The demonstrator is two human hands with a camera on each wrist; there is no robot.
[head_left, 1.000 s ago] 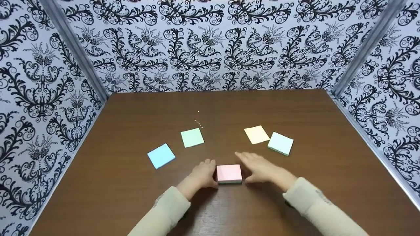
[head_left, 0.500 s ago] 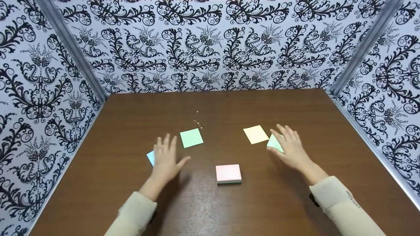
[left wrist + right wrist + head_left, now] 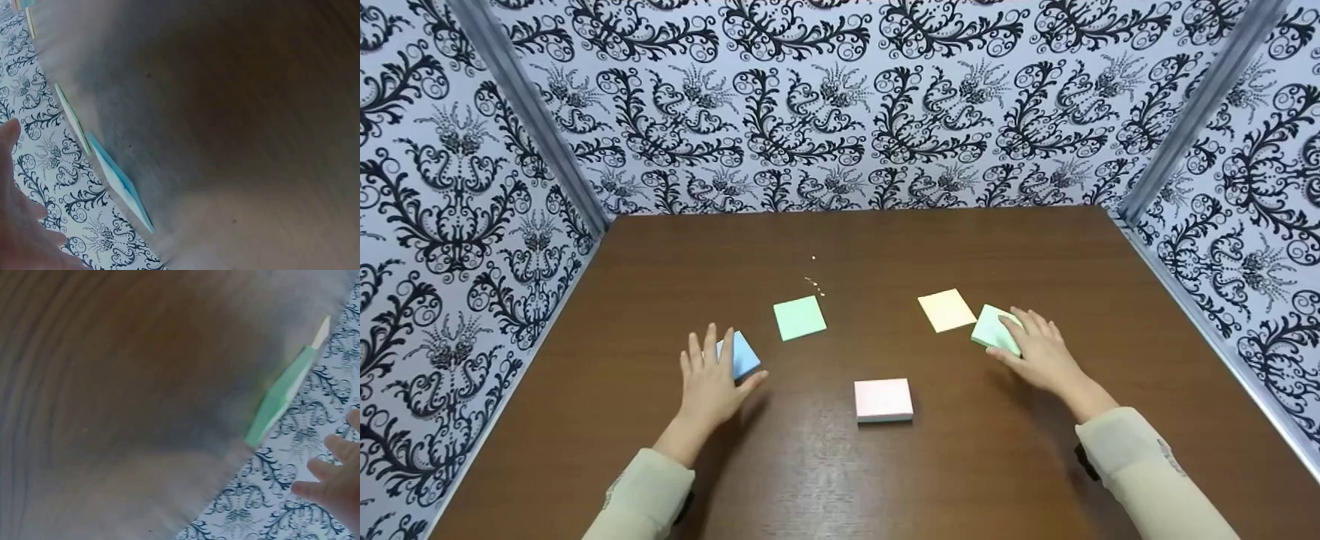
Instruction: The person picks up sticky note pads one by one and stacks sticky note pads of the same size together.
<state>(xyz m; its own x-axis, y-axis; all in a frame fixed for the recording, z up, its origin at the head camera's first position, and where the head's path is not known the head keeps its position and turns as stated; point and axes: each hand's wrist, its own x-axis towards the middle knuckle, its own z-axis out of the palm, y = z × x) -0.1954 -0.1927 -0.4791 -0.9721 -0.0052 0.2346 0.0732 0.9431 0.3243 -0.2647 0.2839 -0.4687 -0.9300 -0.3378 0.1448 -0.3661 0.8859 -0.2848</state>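
My left hand [image 3: 707, 387] hovers with fingers spread over the blue sticky-note pad [image 3: 746, 355], hiding its left part. In the left wrist view a gap shows between that hand and the blue pad [image 3: 121, 183]. At the right, my right hand [image 3: 1037, 354] reaches over the near right corner of the mint-green sticky-note pad [image 3: 991, 325]. Its fingers stand apart from the mint pad [image 3: 280, 398] in the right wrist view. Between the hands, nearer to me, lies a thick pink-topped stack of sticky notes [image 3: 883, 400], untouched.
A green sticky-note square [image 3: 799, 318] lies flat at centre left, and a pale yellow one [image 3: 946, 310] lies beside the mint pad. Small light specks [image 3: 814, 285] dot the brown table [image 3: 840, 487]. Patterned panels [image 3: 840, 112] enclose the back and sides.
Both hands have left the pink stack's sides and moved outward, the left to the blue pad, the right to the mint pad. Over the last half second the left hand shifted slightly left.
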